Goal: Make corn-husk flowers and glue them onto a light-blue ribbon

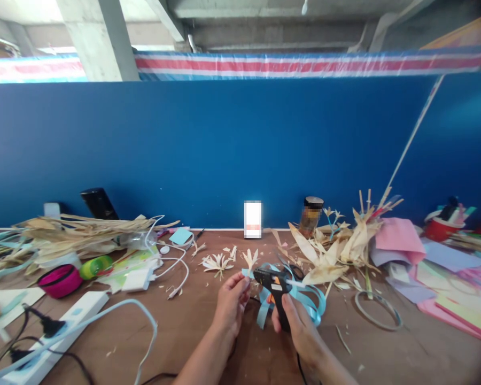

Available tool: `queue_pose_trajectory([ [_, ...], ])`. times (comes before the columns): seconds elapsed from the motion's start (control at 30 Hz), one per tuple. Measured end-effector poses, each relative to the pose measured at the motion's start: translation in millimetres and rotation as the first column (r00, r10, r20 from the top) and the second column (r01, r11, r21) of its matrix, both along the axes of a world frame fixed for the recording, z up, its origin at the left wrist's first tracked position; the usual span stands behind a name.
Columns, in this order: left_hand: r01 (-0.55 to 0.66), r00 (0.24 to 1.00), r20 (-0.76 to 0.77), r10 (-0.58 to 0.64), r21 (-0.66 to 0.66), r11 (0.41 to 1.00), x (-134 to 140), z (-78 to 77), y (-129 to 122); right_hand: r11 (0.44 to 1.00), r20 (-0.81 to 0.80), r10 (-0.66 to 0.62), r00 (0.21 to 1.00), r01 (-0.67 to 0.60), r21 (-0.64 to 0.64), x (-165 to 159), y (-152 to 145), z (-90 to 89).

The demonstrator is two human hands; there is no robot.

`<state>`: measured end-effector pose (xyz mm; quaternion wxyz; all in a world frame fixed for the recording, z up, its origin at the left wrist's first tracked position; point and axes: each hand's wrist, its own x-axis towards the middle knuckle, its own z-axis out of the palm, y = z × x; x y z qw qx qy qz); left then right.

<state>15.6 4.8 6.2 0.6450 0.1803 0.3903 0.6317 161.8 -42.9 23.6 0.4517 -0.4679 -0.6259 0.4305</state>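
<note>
Loose husk flower (217, 264) lies left of glue gun (278, 289); left hand (231, 299) just left of gun, pinching upright husk flower (250, 261) at blue base, near nozzle; right hand (300, 323) wrapped round gun's handle; dried husks (327, 271) right of gun

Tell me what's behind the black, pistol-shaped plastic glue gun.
Light-blue ribbon loops show behind the glue gun, on the brown tabletop. Whatever the gun and right hand cover cannot be seen.

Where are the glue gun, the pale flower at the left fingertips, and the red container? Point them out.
Glue gun (276, 287): head view, on its body.
Pale flower (250, 260): head view, on its petals.
Red container (440, 231): head view, front wall.
</note>
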Motion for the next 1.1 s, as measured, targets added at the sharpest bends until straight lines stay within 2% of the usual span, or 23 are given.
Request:
queue_pose_trajectory([
  [0.37,-0.022,0.996,-0.087,0.025,0.032,0.999,2,2.9,-3,0.999,0.057,0.035,0.998,-0.036,0.010,2,2,-4.9],
  [1.1,-0.014,0.996,-0.090,0.016,0.031,0.999,3,2.4,-4,1.000,0.098,0.004,0.995,-0.007,0.023,5,7,-13.8],
])
